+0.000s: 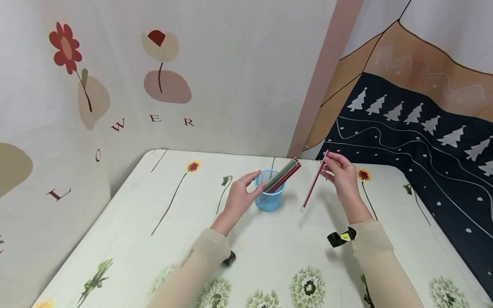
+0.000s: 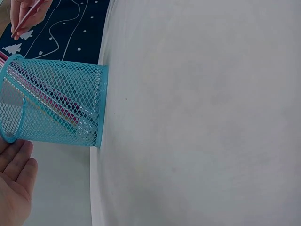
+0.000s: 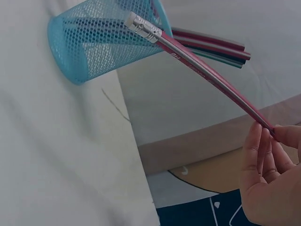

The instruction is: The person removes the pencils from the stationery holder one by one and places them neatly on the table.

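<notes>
A light blue mesh pencil cup (image 1: pixel 268 203) stands upright on the table, with several pencils (image 1: pixel 284 175) leaning out of it toward the right. My left hand (image 1: pixel 239 194) is at the cup's left side, its fairly straight fingers (image 2: pixel 18 162) right at the rim in the left wrist view. To the right of the cup, my right hand (image 1: pixel 340 175) pinches a dark red pencil (image 1: pixel 314 185) near its upper end, between thumb and fingertips. This pencil slants above the table, its white eraser end (image 3: pixel 131 20) pointing down and toward me.
The table (image 1: pixel 127 239) wears a white cloth printed with flowers. A pale curtain (image 1: pixel 246 85) hangs behind it, and a dark blue fabric with white trees (image 1: pixel 385 132) hangs at the right. Black wrist cameras (image 1: pixel 339 238) are strapped to both sleeves.
</notes>
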A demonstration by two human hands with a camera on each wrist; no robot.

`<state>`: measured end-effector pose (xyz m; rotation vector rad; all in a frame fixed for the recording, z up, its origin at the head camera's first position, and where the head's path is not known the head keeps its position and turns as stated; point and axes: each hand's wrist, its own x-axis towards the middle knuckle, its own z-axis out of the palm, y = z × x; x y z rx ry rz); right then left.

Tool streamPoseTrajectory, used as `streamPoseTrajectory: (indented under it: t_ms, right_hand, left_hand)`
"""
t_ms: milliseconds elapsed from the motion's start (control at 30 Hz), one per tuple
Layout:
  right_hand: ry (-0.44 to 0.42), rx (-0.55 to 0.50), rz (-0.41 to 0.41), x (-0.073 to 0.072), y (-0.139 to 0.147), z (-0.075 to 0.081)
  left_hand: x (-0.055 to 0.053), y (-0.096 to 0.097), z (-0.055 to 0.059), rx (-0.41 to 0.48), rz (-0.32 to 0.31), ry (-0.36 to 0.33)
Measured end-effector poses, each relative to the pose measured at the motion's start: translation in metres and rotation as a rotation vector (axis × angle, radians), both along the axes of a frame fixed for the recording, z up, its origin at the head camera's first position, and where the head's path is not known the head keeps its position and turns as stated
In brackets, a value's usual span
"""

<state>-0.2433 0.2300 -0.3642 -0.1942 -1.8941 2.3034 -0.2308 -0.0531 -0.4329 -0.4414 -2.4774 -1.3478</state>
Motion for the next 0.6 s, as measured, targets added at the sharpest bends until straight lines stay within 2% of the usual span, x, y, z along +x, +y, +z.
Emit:
streamPoseTrajectory:
  t_ms: [333, 600]
  right_hand:
    - [-0.094, 0.127, 0.034, -0.015, 0.004, -0.016]
    - [-0.184, 0.277, 0.069, -0.028, 0.001, -0.023]
  left_hand:
    - [-0.001, 0.000, -0.001, -0.008, -0.001, 0.011]
    - [0.001, 0.000, -0.002, -0.015, 0.013, 0.007]
